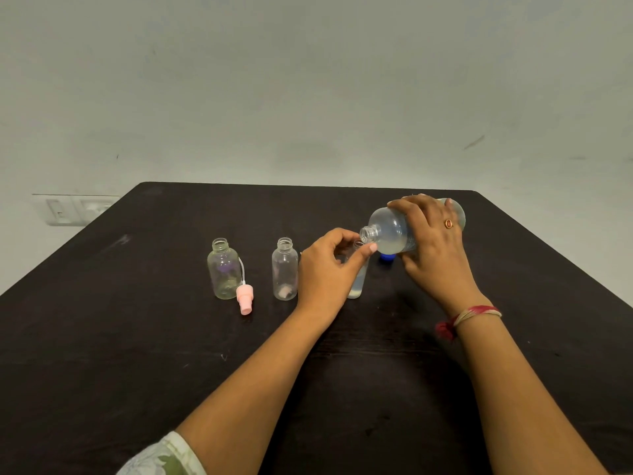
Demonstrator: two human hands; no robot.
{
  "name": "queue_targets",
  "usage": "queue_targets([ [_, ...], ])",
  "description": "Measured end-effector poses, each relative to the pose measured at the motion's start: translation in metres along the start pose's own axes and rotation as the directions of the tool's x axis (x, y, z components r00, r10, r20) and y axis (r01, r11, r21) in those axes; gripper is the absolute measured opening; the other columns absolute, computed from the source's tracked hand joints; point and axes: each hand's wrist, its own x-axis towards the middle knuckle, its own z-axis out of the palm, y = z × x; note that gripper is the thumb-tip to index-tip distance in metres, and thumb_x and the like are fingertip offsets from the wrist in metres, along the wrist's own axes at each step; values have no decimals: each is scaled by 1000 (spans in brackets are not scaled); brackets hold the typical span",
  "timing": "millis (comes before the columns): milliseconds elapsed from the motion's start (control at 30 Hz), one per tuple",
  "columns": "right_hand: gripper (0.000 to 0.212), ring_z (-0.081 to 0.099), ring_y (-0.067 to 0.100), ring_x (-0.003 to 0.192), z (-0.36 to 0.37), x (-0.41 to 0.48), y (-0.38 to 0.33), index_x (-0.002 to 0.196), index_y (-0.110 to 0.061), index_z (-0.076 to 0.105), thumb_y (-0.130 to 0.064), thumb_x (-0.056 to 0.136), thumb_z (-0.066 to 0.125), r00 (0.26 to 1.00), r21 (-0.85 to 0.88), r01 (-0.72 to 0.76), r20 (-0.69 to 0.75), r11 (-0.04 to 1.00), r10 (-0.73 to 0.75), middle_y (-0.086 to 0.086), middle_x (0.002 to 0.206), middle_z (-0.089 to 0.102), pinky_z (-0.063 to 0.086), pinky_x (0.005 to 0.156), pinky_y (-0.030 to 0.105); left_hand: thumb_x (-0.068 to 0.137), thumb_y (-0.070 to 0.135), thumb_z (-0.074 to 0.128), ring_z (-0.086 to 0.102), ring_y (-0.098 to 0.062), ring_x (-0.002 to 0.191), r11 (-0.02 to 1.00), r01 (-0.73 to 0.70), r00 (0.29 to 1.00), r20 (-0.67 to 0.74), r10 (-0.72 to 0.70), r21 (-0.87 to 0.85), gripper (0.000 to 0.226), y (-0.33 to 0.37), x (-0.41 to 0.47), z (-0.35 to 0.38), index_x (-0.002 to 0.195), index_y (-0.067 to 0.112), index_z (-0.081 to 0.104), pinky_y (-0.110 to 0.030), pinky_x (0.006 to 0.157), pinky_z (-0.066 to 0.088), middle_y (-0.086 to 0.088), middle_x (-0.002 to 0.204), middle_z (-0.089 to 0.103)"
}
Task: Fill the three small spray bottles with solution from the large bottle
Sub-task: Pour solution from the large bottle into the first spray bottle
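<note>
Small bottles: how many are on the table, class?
3. Left bottle by the pink cap; middle bottle; right bottle, mostly hidden by the left hand holding it, below the big bottle.

The near part of the table (102,354) has wide room. The left small bottle (224,269) and middle small bottle (285,269) stand with a gap between them, a pink spray top (245,299) just beside the first. Right of them, the left hand (329,269) round the third small bottle (356,287), the right hand (435,248) round the big bottle (394,231) and a blue cap (387,257) crowd together.
</note>
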Motion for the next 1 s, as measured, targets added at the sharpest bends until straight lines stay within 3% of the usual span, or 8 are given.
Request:
queue_targets([
  [667,73,41,31,128,-1,1,-1,129,-20,44,1,64,71,1000,-31,2,1,1000,-1,11,129,47,13,116,51,80,40,75,65,-3,80,1000,-12,1000,-10,13,15,20,-1,0,1,89,23,70,-25,69,54,13,82,69],
  [1000,72,40,31,128,-2,1,-1,129,-20,44,1,65,71,1000,-23,-5,1,1000,5,11,129,47,11,116,50,80,41,75,65,-2,82,1000,-17,1000,-9,17,14,22,-2,0,1,90,22,70,-19,68,52,13,84,69],
])
